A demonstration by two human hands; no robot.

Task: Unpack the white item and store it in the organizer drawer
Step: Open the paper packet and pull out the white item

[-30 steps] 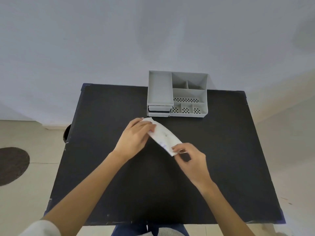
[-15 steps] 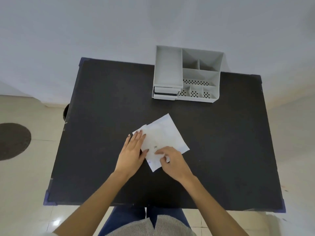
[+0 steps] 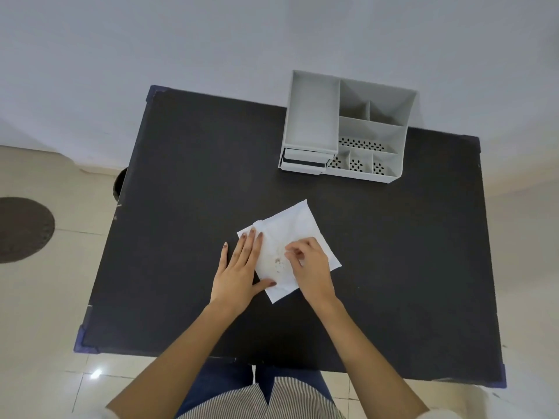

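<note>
A white flat packet point(image 3: 295, 234) lies on the black table point(image 3: 187, 207), unfolded into a rough square with a faint print near its middle. My left hand point(image 3: 239, 267) rests flat on its left edge, fingers spread, pressing it down. My right hand point(image 3: 308, 261) is on the packet's right half, fingertips pinched together on the wrapper near the print. The grey organizer point(image 3: 348, 125) stands at the table's far edge, with a small drawer point(image 3: 304, 160) at its lower left front, slightly pulled out.
The organizer has several empty open compartments, some with perforated bottoms. A dark round mat point(image 3: 21, 228) lies on the tiled floor to the left. A white wall runs behind the table. My lap shows below the table's near edge.
The packet went from being held folded in the air near the organizer to lying spread flat on the table. My left hand now presses it and my right hand pinches at its middle.
</note>
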